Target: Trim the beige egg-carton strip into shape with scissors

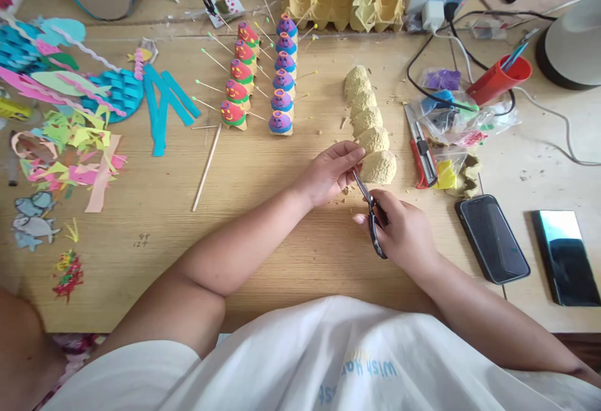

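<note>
Two dark phones (493, 238) at right, red-handled utility knife (421, 148), painted egg-carton cones w/ pins (257, 79), red cup (498, 78), coloured paper scraps (70, 148), probably foam.

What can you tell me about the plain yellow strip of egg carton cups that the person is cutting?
The egg carton strip is a row of about five domed cups of rough, unpainted pale yellow pulp. It lies on the wooden table, running away from the person, beside two painted rows. The left hand grips the near cup at its left edge, and the scissors in the right hand point at its lower rim. Small crumbs lie around it.
</note>
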Action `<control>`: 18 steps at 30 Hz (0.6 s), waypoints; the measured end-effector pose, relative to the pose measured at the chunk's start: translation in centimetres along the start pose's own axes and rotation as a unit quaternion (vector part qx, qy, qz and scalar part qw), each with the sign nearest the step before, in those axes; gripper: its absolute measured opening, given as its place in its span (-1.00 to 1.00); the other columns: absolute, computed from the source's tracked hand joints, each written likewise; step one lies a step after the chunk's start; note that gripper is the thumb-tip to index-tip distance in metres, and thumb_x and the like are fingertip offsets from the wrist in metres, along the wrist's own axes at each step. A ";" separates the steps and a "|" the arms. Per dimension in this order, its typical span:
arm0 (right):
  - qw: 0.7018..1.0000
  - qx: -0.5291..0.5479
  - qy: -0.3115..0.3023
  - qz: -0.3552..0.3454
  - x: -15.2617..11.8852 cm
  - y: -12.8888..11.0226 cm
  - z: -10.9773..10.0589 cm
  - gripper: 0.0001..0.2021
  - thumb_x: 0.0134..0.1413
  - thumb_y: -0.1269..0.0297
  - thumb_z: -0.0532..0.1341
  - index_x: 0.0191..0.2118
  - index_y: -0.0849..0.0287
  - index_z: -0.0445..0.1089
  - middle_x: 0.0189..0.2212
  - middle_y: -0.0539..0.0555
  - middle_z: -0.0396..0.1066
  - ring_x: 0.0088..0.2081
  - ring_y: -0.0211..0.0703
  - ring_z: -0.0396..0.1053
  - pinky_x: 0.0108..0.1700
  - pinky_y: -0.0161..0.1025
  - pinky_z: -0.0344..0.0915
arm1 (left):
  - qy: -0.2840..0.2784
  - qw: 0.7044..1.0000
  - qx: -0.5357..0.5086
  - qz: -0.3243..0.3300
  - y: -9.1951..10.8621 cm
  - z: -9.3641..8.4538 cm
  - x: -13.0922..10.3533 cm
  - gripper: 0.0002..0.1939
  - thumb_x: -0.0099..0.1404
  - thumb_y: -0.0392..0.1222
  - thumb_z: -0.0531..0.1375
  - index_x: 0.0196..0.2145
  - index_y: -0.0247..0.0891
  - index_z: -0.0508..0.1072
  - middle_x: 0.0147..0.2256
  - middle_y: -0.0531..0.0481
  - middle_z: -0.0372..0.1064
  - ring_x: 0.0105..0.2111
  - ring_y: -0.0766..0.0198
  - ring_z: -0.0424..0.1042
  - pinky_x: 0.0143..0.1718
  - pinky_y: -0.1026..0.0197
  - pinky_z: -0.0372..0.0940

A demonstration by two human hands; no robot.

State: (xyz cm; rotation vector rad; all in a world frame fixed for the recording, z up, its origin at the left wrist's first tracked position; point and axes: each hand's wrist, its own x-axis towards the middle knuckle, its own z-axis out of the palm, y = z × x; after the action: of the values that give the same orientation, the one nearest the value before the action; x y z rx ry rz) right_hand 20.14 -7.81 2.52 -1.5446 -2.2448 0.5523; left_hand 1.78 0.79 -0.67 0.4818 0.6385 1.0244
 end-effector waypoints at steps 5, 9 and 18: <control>1.000 0.014 -0.001 0.006 -0.2 0.3 0.4 -0.43 0.48 -0.29 0.08 -0.07 0.17 0.51 -0.52 0.07 0.49 -0.50 -0.07 0.42 -0.37 -0.23 0.19 | -0.005 1.000 -0.009 0.006 -0.1 0.0 0.0 -0.72 0.24 -0.16 0.57 -0.37 -0.22 0.54 -0.44 0.19 0.49 -0.42 0.48 0.49 -0.29 0.38 0.38; 0.999 0.040 -0.023 0.014 -0.1 0.2 0.4 -0.38 0.47 -0.33 0.05 -0.03 0.18 0.51 -0.48 0.10 0.54 -0.48 -0.05 0.47 -0.36 -0.23 0.22 | 0.000 1.000 -0.015 0.001 -0.1 0.1 0.1 -0.70 0.21 -0.15 0.59 -0.39 -0.23 0.54 -0.47 0.19 0.46 -0.43 0.48 0.49 -0.32 0.37 0.36; 0.990 0.100 -0.095 -0.014 0.2 -0.1 -0.7 -0.37 0.35 -0.41 0.17 -0.02 0.14 0.51 -0.57 -0.04 0.39 -0.56 -0.16 0.29 -0.40 -0.26 0.12 | 0.008 1.000 0.009 -0.010 0.3 0.2 -0.2 -0.75 0.28 -0.14 0.54 -0.36 -0.21 0.55 -0.42 0.15 0.48 -0.37 0.43 0.51 -0.23 0.31 0.37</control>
State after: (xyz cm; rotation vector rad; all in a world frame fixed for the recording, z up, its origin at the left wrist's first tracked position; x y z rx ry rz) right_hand 20.34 -7.57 3.19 -1.4104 -2.2617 0.9222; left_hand 1.65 0.73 -0.23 0.4824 0.6659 1.0049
